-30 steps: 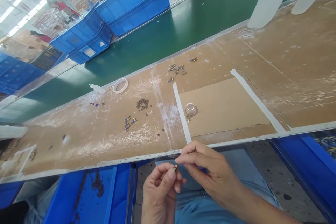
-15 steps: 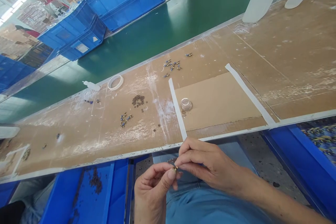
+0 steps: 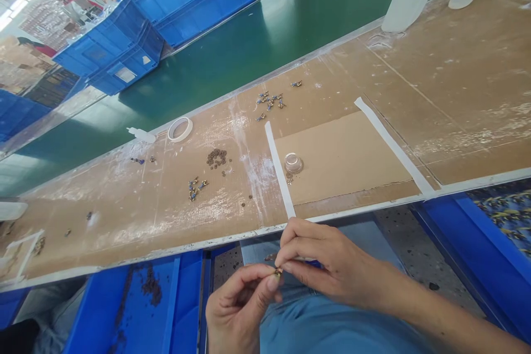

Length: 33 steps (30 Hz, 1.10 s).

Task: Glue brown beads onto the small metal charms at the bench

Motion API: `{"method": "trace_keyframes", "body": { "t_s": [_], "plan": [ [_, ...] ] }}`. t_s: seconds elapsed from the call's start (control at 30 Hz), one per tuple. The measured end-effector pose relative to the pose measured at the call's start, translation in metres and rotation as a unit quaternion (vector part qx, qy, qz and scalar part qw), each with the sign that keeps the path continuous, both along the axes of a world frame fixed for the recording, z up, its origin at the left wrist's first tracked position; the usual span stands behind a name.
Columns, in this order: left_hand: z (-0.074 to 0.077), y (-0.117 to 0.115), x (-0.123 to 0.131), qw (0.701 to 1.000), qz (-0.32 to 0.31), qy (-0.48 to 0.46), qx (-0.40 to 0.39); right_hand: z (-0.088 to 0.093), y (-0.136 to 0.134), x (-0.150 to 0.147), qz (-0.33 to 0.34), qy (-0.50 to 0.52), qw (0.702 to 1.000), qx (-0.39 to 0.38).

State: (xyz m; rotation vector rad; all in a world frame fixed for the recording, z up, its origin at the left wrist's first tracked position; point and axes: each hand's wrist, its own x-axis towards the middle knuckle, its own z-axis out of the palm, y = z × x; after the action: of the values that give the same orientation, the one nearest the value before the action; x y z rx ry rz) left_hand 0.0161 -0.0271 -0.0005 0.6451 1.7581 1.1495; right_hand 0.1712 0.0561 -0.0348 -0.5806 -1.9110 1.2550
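Above my lap, just off the table's front edge, my left hand [image 3: 244,301] pinches a tiny brass-coloured part [image 3: 278,271] between thumb and index finger. My right hand [image 3: 321,260] is closed, its fingertips meeting the left ones at that part. A slim, brownish tip [image 3: 270,257] shows beside the right fingers, with a bit of blue under the palm; what it belongs to is hidden. On the table ahead stands a small clear cup [image 3: 293,162] on a taped cardboard sheet [image 3: 344,155]. Small blue-and-gold pieces [image 3: 269,100] and a pile of brown discs [image 3: 216,157] lie farther left.
A tape roll [image 3: 180,129] and a white squeeze bottle [image 3: 141,134] lie near the table's far edge. Beyond runs a green conveyor belt [image 3: 307,22] with stacked blue crates [image 3: 203,0]. Blue bins [image 3: 460,232] sit below the front edge. People work in the background.
The hands stay together at about the same place, with the left shifting slightly left and down. The brownish tip beside the right fingers shows more. The view has shifted slightly.
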Motion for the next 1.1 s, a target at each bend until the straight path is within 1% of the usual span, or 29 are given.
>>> {"method": "trace_keyframes", "body": {
  "t_s": [0.07, 0.13, 0.3, 0.4, 0.47, 0.53, 0.6, 0.63, 0.7, 0.77, 0.8, 0.87, 0.93, 1.0, 1.1],
  "plan": [
    [-0.002, 0.000, -0.001, 0.999, 0.013, -0.032, -0.011, -0.002, -0.002, -0.003, -0.040, 0.011, 0.999, -0.012],
    [-0.004, 0.000, -0.003, 0.999, 0.023, -0.047, -0.008, -0.004, -0.003, -0.004, -0.063, 0.020, 0.998, -0.020],
    [-0.006, 0.000, -0.007, 0.999, 0.006, -0.041, 0.006, -0.004, -0.003, -0.001, -0.044, 0.031, 0.998, -0.018],
    [-0.004, 0.001, -0.005, 0.999, 0.029, -0.037, 0.007, -0.004, -0.002, -0.002, -0.042, 0.026, 0.999, -0.007],
    [-0.003, 0.001, -0.003, 0.998, 0.034, -0.043, 0.003, -0.002, -0.002, -0.004, -0.054, 0.027, 0.998, 0.008],
    [-0.002, 0.001, -0.002, 0.998, 0.032, -0.049, 0.000, 0.000, -0.005, -0.004, -0.096, 0.035, 0.994, 0.031],
    [-0.002, 0.002, -0.003, 0.998, 0.034, -0.049, 0.000, 0.002, -0.011, -0.001, -0.178, 0.036, 0.982, 0.059],
    [-0.003, 0.003, -0.004, 0.998, 0.037, -0.045, 0.001, 0.001, -0.014, 0.003, -0.225, 0.028, 0.971, 0.075],
    [-0.005, 0.008, -0.007, 0.999, 0.047, -0.028, 0.006, -0.005, -0.018, 0.014, -0.322, -0.003, 0.941, 0.107],
    [-0.006, 0.017, -0.012, 0.999, 0.047, 0.002, 0.019, -0.015, -0.012, 0.028, -0.397, -0.055, 0.907, 0.131],
    [-0.007, 0.024, -0.015, 0.999, 0.039, 0.021, 0.029, -0.021, -0.004, 0.036, -0.427, -0.083, 0.890, 0.137],
    [-0.007, 0.042, -0.020, 0.996, -0.001, 0.067, 0.055, -0.032, 0.019, 0.052, -0.485, -0.118, 0.854, 0.145],
    [-0.005, 0.065, -0.022, 0.987, -0.057, 0.122, 0.093, -0.040, 0.046, 0.066, -0.476, -0.149, 0.852, 0.160],
    [-0.003, 0.088, -0.021, 0.969, -0.112, 0.172, 0.140, -0.045, 0.068, 0.076, -0.478, -0.173, 0.846, 0.163],
    [0.001, 0.119, -0.015, 0.945, -0.160, 0.218, 0.182, -0.049, 0.085, 0.082, -0.474, -0.194, 0.838, 0.186]
  ]
}}
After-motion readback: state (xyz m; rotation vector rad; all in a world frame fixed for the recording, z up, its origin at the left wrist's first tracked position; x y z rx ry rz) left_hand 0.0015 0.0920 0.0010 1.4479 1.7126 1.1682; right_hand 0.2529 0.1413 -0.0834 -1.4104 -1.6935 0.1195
